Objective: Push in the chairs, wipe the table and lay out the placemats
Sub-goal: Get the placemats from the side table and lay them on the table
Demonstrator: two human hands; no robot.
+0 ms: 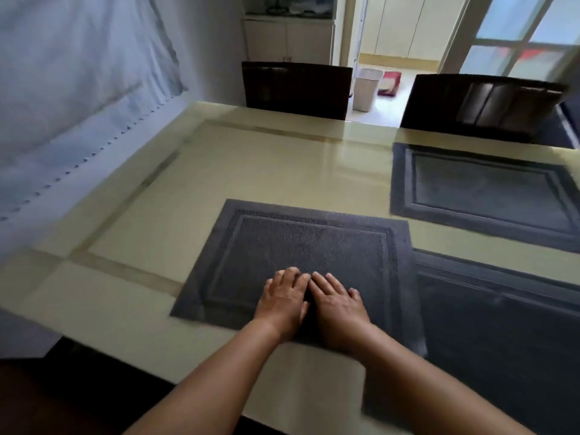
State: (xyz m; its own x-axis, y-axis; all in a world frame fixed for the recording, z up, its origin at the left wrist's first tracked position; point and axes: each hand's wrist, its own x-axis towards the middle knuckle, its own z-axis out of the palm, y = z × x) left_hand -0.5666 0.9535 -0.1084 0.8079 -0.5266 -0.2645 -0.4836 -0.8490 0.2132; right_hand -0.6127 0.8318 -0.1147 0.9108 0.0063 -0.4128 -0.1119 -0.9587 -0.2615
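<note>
Item: dark grey woven rectangular placemat with a raised inner border (301, 246), lying flat at lower centre of the frame on the glossy cream tabletop with beige inlaid bands (175, 196). Its near edge sits close to the tabletop's front edge; its right edge runs just beside a second mat.

Left hand (284, 301): palm down on the near part of this placemat, fingers straight and spread flat, pressing the weave. Grip apart, nothing clasped.

Right hand (337, 304): palm down just beside the left, the fingertips of the two hands touching or nearly so, fingers straight on the same mat. Grip likewise apart, nothing clasped.

Second dark grey woven placemat (496, 324): lower right of the frame, reaching toward the bottom edge, partly blurred.

Third dark grey woven placemat (489, 189): right of centre, farther back, apart from the first two, flat.

Two dark brown glossy chair backs: one at upper centre (298, 89), one at upper right (477, 105), both standing against the far edge of the tabletop.

Pale blue-white curtain with a dotted hem (78, 105): upper left, hanging beside the tabletop's left side.

Beyond the chairs: beige ribbed waste bin (365, 89) on a light floor, white low cabinet (287, 39) at top centre, glazed door with white frame (518, 29) at upper right.
</note>
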